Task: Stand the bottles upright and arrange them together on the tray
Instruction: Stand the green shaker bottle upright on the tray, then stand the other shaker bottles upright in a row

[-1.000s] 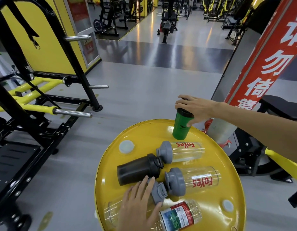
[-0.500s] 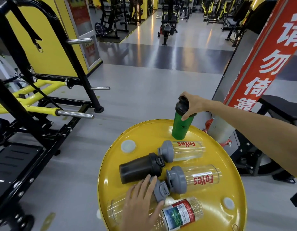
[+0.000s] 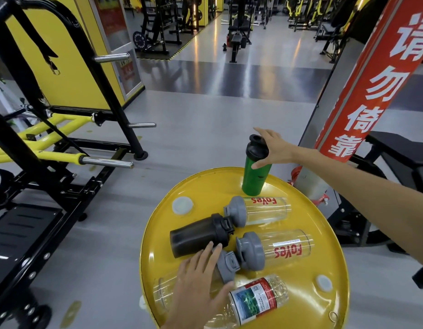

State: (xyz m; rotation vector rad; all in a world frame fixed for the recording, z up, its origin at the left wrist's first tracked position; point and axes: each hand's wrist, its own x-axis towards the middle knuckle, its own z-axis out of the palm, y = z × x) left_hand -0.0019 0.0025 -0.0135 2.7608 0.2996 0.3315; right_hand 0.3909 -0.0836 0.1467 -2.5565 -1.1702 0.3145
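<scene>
A green bottle [image 3: 254, 179] with a black lid stands upright at the far edge of the round yellow tray [image 3: 324, 222]. My right hand [image 3: 275, 150] is spread open just behind its lid, thumb tip at the bottle's shoulder. Lying flat are a black bottle [image 3: 193, 236], two clear grey-lidded bottles with red lettering [image 3: 265, 210] [image 3: 284, 249], and a red-labelled water bottle [image 3: 258, 298]. My left hand [image 3: 198, 281] rests flat, fingers apart, on a third clear grey-lidded bottle [image 3: 163, 290] at the near left.
Two white round caps [image 3: 182, 205] [image 3: 324, 283] sit in the tray surface. A red-bannered pillar [image 3: 372, 79] rises just right of the tray, with a black bench [image 3: 400, 155] beyond it. A black and yellow gym machine [image 3: 63, 138] stands to the left.
My right hand has set the green bottle upright, let go of its lid and spread its fingers. My left hand has stayed on the clear bottle.
</scene>
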